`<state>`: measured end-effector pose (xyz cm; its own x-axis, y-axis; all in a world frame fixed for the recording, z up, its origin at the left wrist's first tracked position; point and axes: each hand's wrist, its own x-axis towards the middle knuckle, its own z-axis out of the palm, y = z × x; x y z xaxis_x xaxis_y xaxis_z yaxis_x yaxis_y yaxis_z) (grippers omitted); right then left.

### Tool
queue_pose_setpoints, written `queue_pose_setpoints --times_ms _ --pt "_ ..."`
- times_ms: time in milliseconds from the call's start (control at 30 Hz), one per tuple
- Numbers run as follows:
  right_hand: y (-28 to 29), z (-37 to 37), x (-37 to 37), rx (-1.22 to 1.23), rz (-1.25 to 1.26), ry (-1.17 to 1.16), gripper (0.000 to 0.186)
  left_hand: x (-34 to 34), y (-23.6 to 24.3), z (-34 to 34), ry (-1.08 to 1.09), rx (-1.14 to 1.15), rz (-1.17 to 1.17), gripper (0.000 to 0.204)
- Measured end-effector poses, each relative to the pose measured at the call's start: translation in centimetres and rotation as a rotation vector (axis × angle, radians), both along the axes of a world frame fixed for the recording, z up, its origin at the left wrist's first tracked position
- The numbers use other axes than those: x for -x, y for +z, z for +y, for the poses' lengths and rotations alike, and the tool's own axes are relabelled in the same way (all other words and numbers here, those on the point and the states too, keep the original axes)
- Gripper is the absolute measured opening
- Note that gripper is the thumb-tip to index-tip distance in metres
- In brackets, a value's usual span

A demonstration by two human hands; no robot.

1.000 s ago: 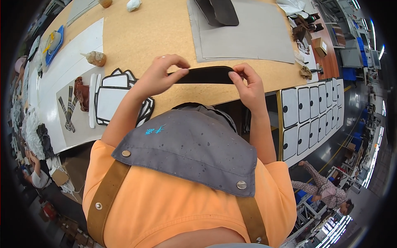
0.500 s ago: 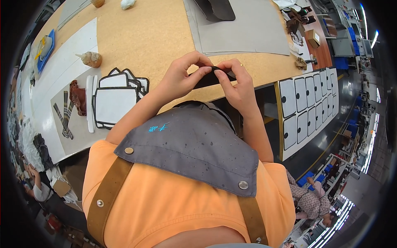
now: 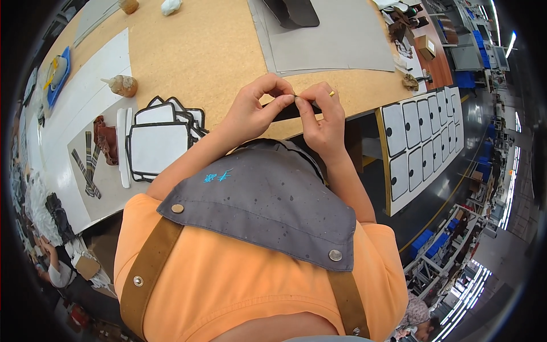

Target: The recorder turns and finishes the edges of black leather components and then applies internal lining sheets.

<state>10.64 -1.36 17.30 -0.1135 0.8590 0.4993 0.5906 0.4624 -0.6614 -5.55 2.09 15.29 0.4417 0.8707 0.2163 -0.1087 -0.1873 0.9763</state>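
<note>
In front of me, at the near edge of the tan worktable (image 3: 188,57), both hands meet fingertip to fingertip. My left hand (image 3: 257,107) pinches the upper edge of a thin, dark, flat piece (image 3: 286,112) between thumb and index finger. My right hand (image 3: 323,121), with a ring on one finger, pinches that same edge right beside the left fingertips. Most of the dark piece lies behind the hands, so its full shape and kind cannot be made out. Nearest on the left is a pile of white panels (image 3: 158,148) with black borders.
Left lie a white strip (image 3: 123,148), brown leather-like scraps (image 3: 105,139) and plaid strips (image 3: 89,165). A nozzle bottle (image 3: 122,86) stands behind them. Grey sheets (image 3: 347,45) with a black curved piece (image 3: 292,12) lie far off. At right, a board (image 3: 393,202) carries rows of white panels.
My fingertips have drawn closer together on the dark piece's edge, and my right fingers have curled in more. The surroundings have shifted slightly left in view. A person at lower right appears lower.
</note>
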Motion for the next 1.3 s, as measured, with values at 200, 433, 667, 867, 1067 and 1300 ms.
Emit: queue_pose_setpoints --times_ms 200,433,667,867,1067,1300 --pt "0.8 0.9 -0.9 0.198 0.1 0.022 0.011 -0.3 -0.3 0.7 0.069 0.052 0.01 0.008" --pt "0.0 2.2 -4.1 0.229 0.11 0.129 0.012 -2.2 -0.1 1.3 0.145 0.085 -0.033 0.008" --pt "-0.2 3.9 -6.9 0.277 0.212 0.189 0.011 -5.1 0.5 2.7 0.101 0.027 0.129 0.008" --pt "-0.6 5.4 -10.3 0.267 0.198 0.2 0.007 -8.4 0.5 4.1 0.106 0.044 0.084 0.008" --pt "-1.4 6.5 -12.7 0.084 0.139 0.178 0.002 -11.2 0.7 4.5 0.124 0.044 0.091 0.008" --pt "-2.1 7.7 -14.4 0.003 0.102 0.254 0.006 -12.2 1.1 5.0 0.101 0.047 0.146 0.01"
